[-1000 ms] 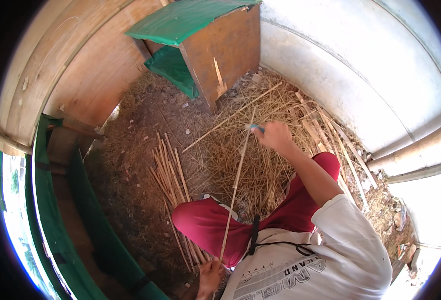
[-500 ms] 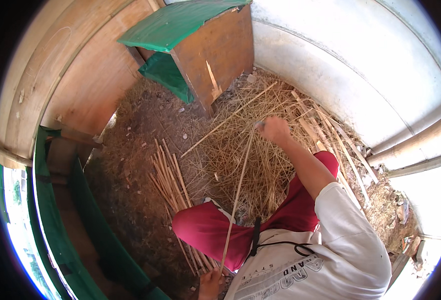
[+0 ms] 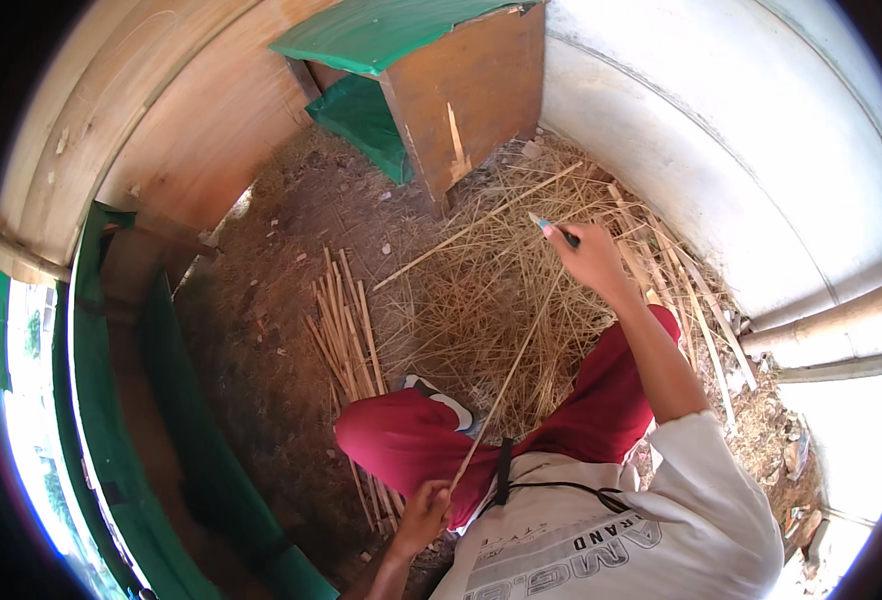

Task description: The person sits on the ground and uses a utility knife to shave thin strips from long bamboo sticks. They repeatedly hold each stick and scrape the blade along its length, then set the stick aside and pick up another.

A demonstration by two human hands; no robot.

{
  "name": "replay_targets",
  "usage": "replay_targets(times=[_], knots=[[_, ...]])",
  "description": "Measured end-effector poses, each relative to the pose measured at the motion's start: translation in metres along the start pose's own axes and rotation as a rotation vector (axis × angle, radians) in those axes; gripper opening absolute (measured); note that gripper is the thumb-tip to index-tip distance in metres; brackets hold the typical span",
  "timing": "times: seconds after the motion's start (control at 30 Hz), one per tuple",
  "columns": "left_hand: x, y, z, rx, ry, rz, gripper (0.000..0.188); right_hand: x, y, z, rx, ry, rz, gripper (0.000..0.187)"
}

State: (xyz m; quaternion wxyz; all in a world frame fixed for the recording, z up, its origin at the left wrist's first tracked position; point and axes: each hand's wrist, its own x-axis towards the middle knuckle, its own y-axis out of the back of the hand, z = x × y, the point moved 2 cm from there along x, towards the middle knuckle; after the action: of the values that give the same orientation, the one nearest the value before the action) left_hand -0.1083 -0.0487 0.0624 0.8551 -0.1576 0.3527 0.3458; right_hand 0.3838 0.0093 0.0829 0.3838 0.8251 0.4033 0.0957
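1. The right hand's grip is closed around a small blue-and-black hand tool with a pale pointed tip, held over the straw and pointing up and to the left.
2. The left hand's grip is narrow, fingers wrapped around the near end of a long, thin, pale wooden stick.
3. That stick slants up and right from the left hand, across the lap, toward the right hand; its far end is hard to make out against the straw. The tool tip is apart from it.
4. Brown earth floor stretches between the stacked sticks and a long green-covered dark frame at the left edge.
5. A pale curved sheet wall bounds the right side, well apart from the right hand; a tan wooden panel wall bounds the upper left.
6. Bent legs in dark red trousers flank the stick, leaving room between the knees over the loose yellow straw pile.
7. A bundle of slim light-brown sticks lies beside the left knee, partly beneath it.
8. Split pale wooden strips lie right of the straw, beyond the right forearm.
9. A brown wooden box with a green sheet top blocks the far side.
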Motion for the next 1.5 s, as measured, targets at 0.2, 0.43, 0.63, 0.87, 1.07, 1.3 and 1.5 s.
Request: replay_targets(times=[0.2, 0.43, 0.63, 0.87, 1.07, 1.3, 1.5], knots=[[0.056, -0.014, 0.028, 0.007, -0.193, -0.037, 0.026, -0.085, -0.048, 0.011, 0.289, 0.305, -0.010, 0.038], [0.097, -0.030, 0.054, -0.002, -0.106, 0.052, 0.024, -0.117, -0.072, 0.010, 0.129, 0.482, -0.042, 0.029], [0.113, -0.040, 0.056, -0.148, 0.025, -0.013, 0.023, -0.108, -0.077, 0.002, 0.065, 0.515, -0.040, 0.036], [0.114, -0.052, 0.068, -0.157, -0.101, 0.073, 0.028, -0.115, -0.072, -0.003, -0.047, 0.490, -0.124, 0.035], [0.119, -0.051, 0.070, -0.100, -0.217, 0.107, 0.031, -0.117, -0.070, -0.010, -0.046, 0.547, -0.050, 0.037], [0.109, -0.057, 0.070, -0.073, -0.245, 0.153, 0.037, -0.119, -0.062, -0.023, -0.134, 0.542, -0.092, 0.037], [0.079, -0.066, 0.046, 0.006, -0.130, 0.111, 0.041, -0.089, -0.047, 0.000, -0.194, 0.395, -0.004, 0.037]])
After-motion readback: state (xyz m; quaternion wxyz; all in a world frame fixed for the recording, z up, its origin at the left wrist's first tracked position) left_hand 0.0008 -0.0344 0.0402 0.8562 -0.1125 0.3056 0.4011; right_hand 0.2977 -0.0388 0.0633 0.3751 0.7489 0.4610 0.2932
